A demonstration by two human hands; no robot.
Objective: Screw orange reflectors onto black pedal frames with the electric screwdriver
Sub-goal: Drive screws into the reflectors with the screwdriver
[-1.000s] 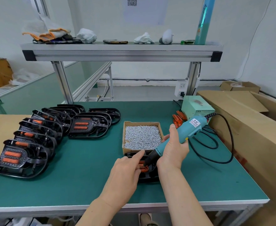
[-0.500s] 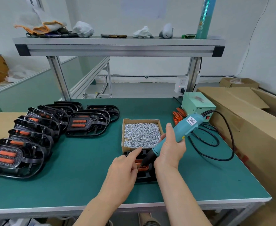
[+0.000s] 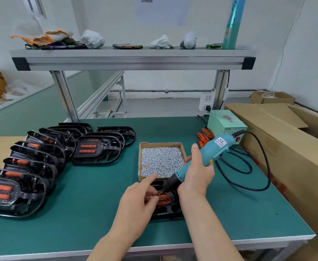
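Right hand (image 3: 195, 175), full grip around electric screwdriver (image 3: 216, 147)

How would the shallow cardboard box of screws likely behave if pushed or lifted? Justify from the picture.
The cardboard box is packed with metal screws, so it is probably heavy for its size. Its low walls may sag if lifted by one edge, spilling screws. Pushed on the green mat, it would likely slide, not tip.
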